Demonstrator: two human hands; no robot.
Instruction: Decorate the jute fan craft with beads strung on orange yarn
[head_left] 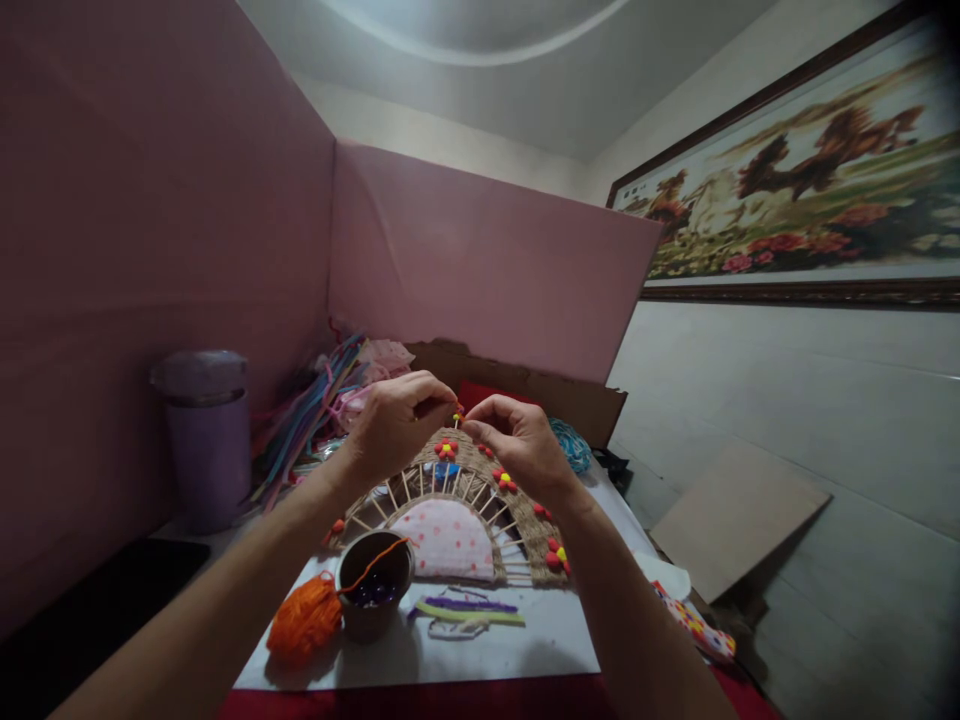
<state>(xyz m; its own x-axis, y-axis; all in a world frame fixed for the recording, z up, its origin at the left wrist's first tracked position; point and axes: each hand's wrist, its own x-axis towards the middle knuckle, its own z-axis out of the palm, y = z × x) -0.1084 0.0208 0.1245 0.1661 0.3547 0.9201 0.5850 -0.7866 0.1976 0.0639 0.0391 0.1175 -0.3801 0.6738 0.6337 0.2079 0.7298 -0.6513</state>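
Observation:
My left hand [401, 418] and my right hand [521, 440] meet fingertip to fingertip at the top of a half-round woven fan-like piece [480, 462]. Both are closed in a pinch around a small orange-and-yellow piece [458, 414] at a stick's tip; its kind is too small to make out. Red flowers with yellow centres [447, 449] dot the brown twine band. Bare sticks [409, 485] fan out inside it from a half-circle of white cloth with pink dots [446, 540]. My hands cover part of the band.
An orange yarn ball [304, 620] lies beside a cup [375, 585], one strand across its rim. Purple and green strips [472, 610] lie in front. Behind are coloured pipe cleaners [319, 400], a blue yarn ball [571, 445] and cardboard [585, 400]. A purple bin [210, 450] stands left.

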